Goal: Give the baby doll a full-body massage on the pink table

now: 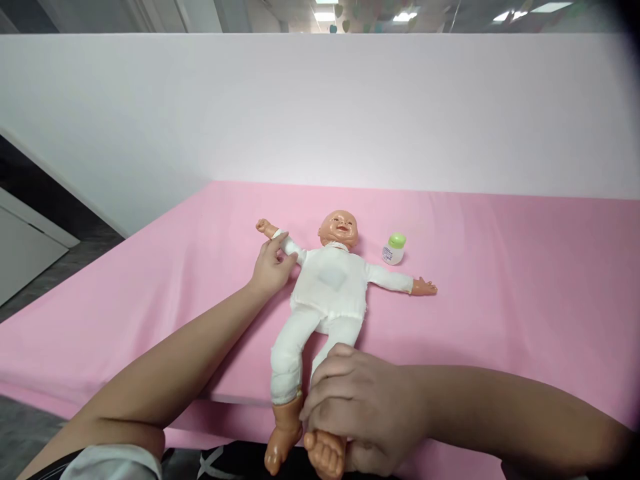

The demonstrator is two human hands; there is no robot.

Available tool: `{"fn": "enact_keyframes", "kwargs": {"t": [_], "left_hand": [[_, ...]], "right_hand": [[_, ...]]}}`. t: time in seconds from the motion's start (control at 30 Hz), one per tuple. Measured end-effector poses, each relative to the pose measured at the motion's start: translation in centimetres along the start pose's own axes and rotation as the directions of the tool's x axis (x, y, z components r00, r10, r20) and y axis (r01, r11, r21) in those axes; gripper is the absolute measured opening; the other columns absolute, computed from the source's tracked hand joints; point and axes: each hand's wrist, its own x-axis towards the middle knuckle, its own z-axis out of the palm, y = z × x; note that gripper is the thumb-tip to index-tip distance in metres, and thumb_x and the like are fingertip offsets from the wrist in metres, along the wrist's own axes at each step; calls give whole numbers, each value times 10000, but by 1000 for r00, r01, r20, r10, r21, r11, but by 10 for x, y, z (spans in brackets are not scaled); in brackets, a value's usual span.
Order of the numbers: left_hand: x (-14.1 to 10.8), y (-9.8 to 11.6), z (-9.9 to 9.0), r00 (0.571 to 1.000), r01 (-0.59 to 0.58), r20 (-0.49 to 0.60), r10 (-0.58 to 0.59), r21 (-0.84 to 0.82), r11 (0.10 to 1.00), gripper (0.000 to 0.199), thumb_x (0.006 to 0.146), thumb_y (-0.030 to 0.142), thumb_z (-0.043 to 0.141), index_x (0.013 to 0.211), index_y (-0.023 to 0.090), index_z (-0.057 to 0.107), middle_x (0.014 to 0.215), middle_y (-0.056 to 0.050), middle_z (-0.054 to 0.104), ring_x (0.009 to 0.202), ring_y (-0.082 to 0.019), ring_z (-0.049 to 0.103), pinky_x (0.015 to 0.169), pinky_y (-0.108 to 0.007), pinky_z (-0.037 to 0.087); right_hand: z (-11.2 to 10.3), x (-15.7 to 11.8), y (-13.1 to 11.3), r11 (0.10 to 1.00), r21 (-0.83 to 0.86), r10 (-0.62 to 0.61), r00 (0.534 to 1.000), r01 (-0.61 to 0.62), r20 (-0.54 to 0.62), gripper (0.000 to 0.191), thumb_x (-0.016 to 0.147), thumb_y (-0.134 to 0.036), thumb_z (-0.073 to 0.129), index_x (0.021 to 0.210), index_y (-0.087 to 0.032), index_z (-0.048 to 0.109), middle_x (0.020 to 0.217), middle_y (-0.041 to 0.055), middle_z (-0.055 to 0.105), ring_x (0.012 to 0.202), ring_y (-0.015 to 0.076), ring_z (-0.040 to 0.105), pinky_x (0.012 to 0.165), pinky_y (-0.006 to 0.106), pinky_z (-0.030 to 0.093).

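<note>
A baby doll is lying face-up on the pink-draped table. The right hand is grasping one lower leg; the left hand is touching an arm, whether clasping it I cannot tell. A green-lidded jar is standing near the head.

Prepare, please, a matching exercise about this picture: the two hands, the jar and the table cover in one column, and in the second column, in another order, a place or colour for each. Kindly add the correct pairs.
Column one
1. Left hand
2. Right hand
3. Jar
4. Table cover

Column two
A. pink, beneath the doll
B. on the doll's leg
C. near the doll's head
D. on the doll's arm

Pairs: 1-D, 2-B, 3-C, 4-A
</note>
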Motion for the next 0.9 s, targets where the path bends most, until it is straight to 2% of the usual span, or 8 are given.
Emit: {"fn": "enact_keyframes", "kwargs": {"t": [0.1, 0.23, 0.37, 0.5, 0.6, 0.7, 0.8, 0.9], "left_hand": [[-12, 12, -4, 967, -253, 45, 250, 83, 964, 653, 950, 452, 658, 1563, 231, 613, 1569, -163, 575, 1464, -329, 596, 1217, -543, 541], [-23, 26, -6, 831, -540, 199, 519, 72, 838, 506, 974, 453, 663, 1416, 216, 730, 1597, -172, 582, 1508, -346, 578, 1263, -545, 503], [-23, 26, -3, 700, -656, 370, 611, -7, 755, 460, 970, 478, 659, 1347, 247, 788, 1707, -150, 539, 1625, -377, 473, 1347, -608, 400], [-21, 22, -1, 658, -681, 401, 637, -43, 731, 487, 975, 509, 665, 1365, 246, 791, 1706, -149, 551, 1640, -380, 457, 1377, -628, 344], [-22, 25, -4, 705, -639, 349, 617, -63, 766, 473, 993, 487, 665, 1379, 239, 780, 1694, -158, 548, 1591, -358, 520, 1329, -568, 438], [-21, 25, -6, 820, -529, 253, 513, -9, 849, 493, 996, 487, 662, 1408, 231, 753, 1613, -159, 594, 1500, -327, 598, 1275, -517, 500], [-13, 15, -6, 936, -342, 114, 333, 62, 938, 605, 970, 488, 669, 1520, 236, 676, 1574, -146, 625, 1480, -336, 600, 1273, -546, 486], [-1, -1, -5, 998, -51, 44, 50, 13, 999, 738, 964, 496, 679, 1653, 260, 556, 1570, -133, 652, 1427, -354, 646, 1222, -565, 519]], "right_hand": [[-20, 1, -1, 999, -53, 2, 977, -13, -213, 266, 1043, -345, 609, 1238, -180, 684, 1308, 87, 820, 1237, 232, 729, 1045, 409, 552], [-43, -9, 15, 965, -211, 69, 929, -154, -364, 366, 1050, -251, 633, 1415, -245, 653, 1403, 123, 782, 1382, 278, 699, 1141, 494, 595], [-50, -28, 54, 879, -303, 205, 866, -368, -457, 396, 1030, -225, 668, 1420, -292, 684, 1486, 135, 740, 1408, 313, 704, 1158, 535, 612], [-50, -40, 81, 816, -243, 396, 814, -524, -426, 408, 1023, -287, 671, 1428, -258, 715, 1541, 144, 715, 1406, 309, 712, 1162, 513, 612], [-51, -40, 78, 778, -278, 442, 805, -563, -395, 379, 1010, -324, 679, 1379, -273, 751, 1515, 131, 738, 1381, 324, 726, 1167, 550, 575], [-53, -33, 62, 787, -337, 385, 838, -517, -387, 307, 1011, -322, 677, 1302, -294, 773, 1455, 110, 776, 1338, 319, 752, 1148, 553, 553], [-55, -22, 40, 877, -340, 207, 905, -340, -372, 267, 1009, -321, 681, 1266, -294, 752, 1356, 84, 817, 1246, 273, 790, 1046, 477, 581], [-50, -10, 19, 963, -238, 50, 954, -124, -294, 228, 1026, -333, 665, 1227, -243, 721, 1212, 62, 846, 1104, 212, 797, 919, 396, 571]]}}
